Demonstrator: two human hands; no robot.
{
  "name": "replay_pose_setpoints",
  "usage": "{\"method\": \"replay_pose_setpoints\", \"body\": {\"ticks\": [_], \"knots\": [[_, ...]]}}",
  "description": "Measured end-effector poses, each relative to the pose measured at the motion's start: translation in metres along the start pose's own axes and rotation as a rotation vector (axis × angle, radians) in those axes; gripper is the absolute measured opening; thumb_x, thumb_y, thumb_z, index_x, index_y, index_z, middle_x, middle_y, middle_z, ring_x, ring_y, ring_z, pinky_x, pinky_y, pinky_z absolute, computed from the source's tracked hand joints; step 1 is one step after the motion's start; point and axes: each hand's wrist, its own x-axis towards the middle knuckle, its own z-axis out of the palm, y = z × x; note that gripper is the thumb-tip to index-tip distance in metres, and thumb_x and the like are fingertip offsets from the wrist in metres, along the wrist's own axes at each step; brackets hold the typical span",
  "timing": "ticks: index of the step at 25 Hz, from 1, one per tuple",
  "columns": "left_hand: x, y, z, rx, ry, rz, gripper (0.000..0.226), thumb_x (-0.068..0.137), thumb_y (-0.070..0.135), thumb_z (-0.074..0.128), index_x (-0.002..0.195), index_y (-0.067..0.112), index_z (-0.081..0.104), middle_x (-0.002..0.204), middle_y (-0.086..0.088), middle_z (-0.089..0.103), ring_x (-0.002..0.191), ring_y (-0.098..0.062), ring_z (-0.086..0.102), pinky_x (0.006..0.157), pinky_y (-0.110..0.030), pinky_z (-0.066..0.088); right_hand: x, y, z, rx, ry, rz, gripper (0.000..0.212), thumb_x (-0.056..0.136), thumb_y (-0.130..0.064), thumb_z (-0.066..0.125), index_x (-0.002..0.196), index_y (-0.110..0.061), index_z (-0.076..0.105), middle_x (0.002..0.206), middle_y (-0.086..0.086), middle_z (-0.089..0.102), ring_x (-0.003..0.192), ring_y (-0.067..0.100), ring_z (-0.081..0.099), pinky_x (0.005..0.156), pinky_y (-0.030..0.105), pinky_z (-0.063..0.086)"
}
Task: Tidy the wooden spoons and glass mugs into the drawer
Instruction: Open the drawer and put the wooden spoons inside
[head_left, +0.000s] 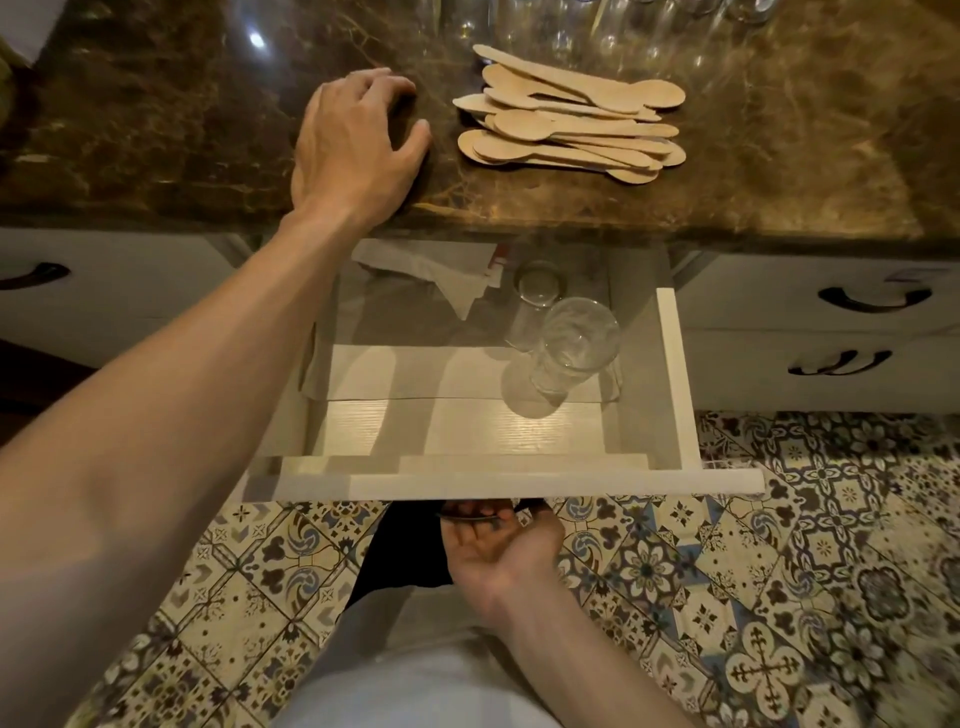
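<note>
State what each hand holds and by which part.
Right hand grips the open drawer by its front handle. Left hand rests on the countertop, holding nothing.

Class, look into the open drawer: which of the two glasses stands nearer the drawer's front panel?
The larger-looking glass, toward the drawer's right side. The other glass sits behind it, farther back under the counter edge, beside the folded paper.

We see both forearms bare, no sleeves, no watch or rings on left hand (353, 140) or right hand (501, 556); light grey garment over torso.
</note>
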Motion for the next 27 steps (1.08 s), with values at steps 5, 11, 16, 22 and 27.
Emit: {"method": "replay_pose_setpoints", "body": {"ticks": [5,11,16,22,27], "knots": [[0.000,-0.001,0.001,0.009,-0.003,0.011,0.050,0.092,0.048,0.042,0.137,0.024,0.044,0.145,0.000,0.042,0.133,-0.019,0.034,0.111,-0.035,0.024,-0.006,-0.002,-0.004,-0.017,0.036,0.012,0.034,0.092,-0.035,0.042,0.080,-0.007,0.057,0.077,0.014,0.058,0.075,0.028,0.056,0.099,0.046,0.045],[0.004,0.000,0.002,0.033,0.011,0.007,0.050,0.091,0.048,0.042,0.135,0.024,0.046,0.143,0.000,0.044,0.132,-0.018,0.036,0.114,-0.037,0.022,-0.077,-0.025,-0.007,-0.415,0.031,0.135,0.013,0.078,-0.009,0.060,0.088,0.000,0.060,0.099,0.019,0.057,0.088,0.033,0.057,0.075,0.041,0.046],[0.006,0.002,0.001,0.037,0.009,0.006,0.050,0.090,0.047,0.043,0.133,0.022,0.048,0.142,-0.002,0.046,0.129,-0.020,0.039,0.114,-0.039,0.023,-0.148,-0.059,0.060,-1.014,-0.690,-0.153,0.027,0.061,-0.015,0.077,0.086,-0.011,0.072,0.090,0.009,0.067,0.082,0.021,0.067,0.066,0.030,0.055],[0.007,0.002,0.000,0.026,0.020,0.013,0.048,0.090,0.045,0.046,0.131,0.021,0.052,0.139,-0.002,0.049,0.128,-0.019,0.041,0.113,-0.038,0.023,-0.110,-0.126,0.202,-2.152,-0.414,-1.523,0.063,0.079,-0.034,0.072,0.134,-0.022,0.042,0.135,-0.003,0.047,0.125,0.011,0.042,0.104,0.029,0.034],[0.007,0.000,-0.002,0.003,0.044,0.022,0.048,0.089,0.045,0.047,0.129,0.020,0.055,0.136,-0.002,0.052,0.126,-0.018,0.043,0.112,-0.035,0.025,-0.062,-0.157,0.288,-2.687,-0.187,-1.416,0.119,0.060,-0.057,0.077,0.149,-0.020,0.009,0.159,0.002,0.012,0.144,0.023,0.010,0.117,0.046,0.014]]}}
